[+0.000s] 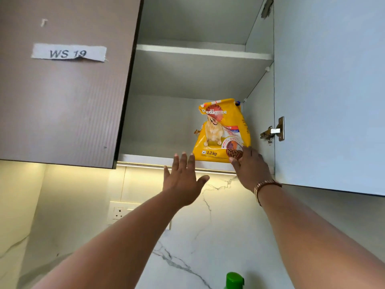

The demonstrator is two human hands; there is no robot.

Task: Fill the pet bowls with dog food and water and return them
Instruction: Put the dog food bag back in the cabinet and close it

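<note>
Fetching comes first — my right hand (251,167) grips the dog food bag (220,130) on the shelf (145,158) at centre frame, left hand (183,184) spread open — ready to steady it down.

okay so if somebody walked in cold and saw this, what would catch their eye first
First the bright yellow dog food bag, standing on the lower shelf at the right of an open wall cabinet. Next the two arms reaching up: the right hand touches the bag's lower right corner, while the left hand is spread open just below the shelf edge. The taped label reading WS 19 on the closed door to the left also stands out.
</note>
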